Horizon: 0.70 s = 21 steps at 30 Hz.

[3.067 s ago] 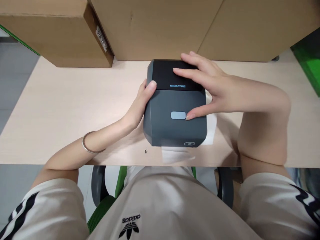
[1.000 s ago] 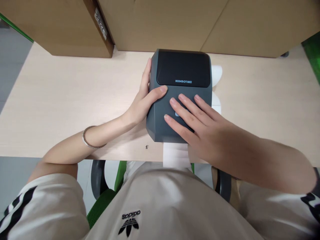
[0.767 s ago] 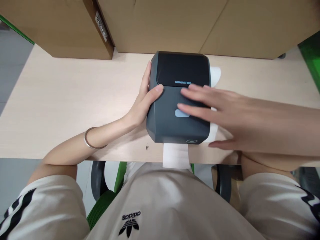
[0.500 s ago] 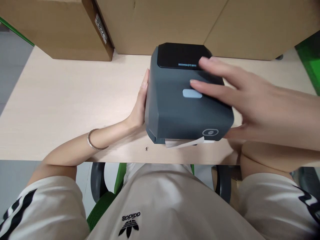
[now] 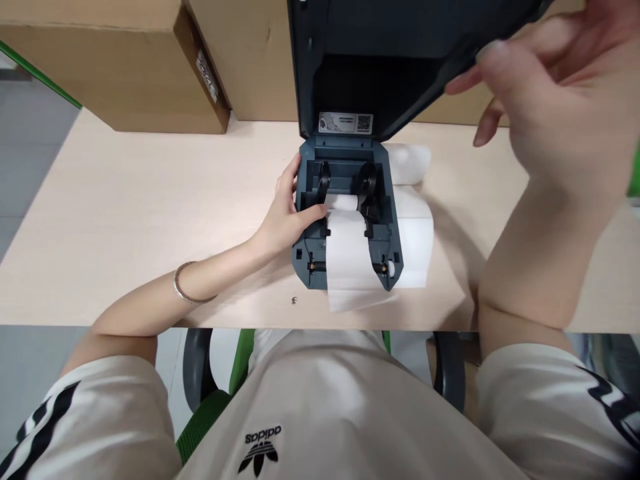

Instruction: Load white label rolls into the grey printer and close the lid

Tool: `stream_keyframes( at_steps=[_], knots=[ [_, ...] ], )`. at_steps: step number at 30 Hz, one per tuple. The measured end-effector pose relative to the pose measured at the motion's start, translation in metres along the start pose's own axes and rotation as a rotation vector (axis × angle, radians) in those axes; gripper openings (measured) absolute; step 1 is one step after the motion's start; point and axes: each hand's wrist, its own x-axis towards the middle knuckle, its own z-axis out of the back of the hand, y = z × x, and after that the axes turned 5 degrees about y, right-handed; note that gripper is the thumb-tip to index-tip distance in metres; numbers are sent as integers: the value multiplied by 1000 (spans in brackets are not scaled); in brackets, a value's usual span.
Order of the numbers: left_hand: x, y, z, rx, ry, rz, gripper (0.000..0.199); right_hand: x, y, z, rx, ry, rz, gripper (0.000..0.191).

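Observation:
A dark grey label printer (image 5: 309,277) stands on the table with its lid (image 5: 380,40) swung up and back. Inside, a white label roll (image 5: 342,202) sits between black holders, and its paper strip (image 5: 347,253) runs over the roller and out past the front edge. My left hand (image 5: 283,217) grips the printer's left wall, the thumb reaching over the rim to the roll and the fingers outside. At the upper right, my right hand (image 5: 550,87) pinches the raised lid's right edge between thumb and fingers.
White paper sheets (image 5: 415,233) and a white roll-like piece (image 5: 410,163) lie just right of the printer. Cardboard boxes (image 5: 115,73) line the table's back side. A tiny dark bit (image 5: 294,301) lies near the front edge of the table (image 5: 125,220).
The lid has gone from closed to raised, lifted by my right hand, which moved up and right. The printer's inside and the papers beside it now show. My left hand's thumb has come over the rim.

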Motion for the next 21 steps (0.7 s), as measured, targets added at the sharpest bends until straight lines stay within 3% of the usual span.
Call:
stream_keyframes(
  at_steps=[2,5,7,10,13,16,19,21],
  knots=[
    [0,0,1,24,10,4,117,5,1,-3,11,-42,116,71],
    [1,-1,1,63,5,-1,114,10,-2,-4,92,-13,137,75],
    [2,0,0,84,1,-7,115,14,-9,-5,150,-9,94,89],
    [3,1,-1,80,-11,0,116,18,-16,-11,138,108,-23,106],
    [2,1,-2,36,-19,4,116,17,-9,-21,76,220,-123,101],
    [2,-2,-2,6,-17,-2,116,11,10,-37,-44,123,-141,97],
    [2,-7,-5,3,-19,-1,113,4,25,-53,-243,-40,-64,66],
    [2,-11,-6,12,-29,-7,108,0,27,-65,-388,52,19,37]
  ],
)
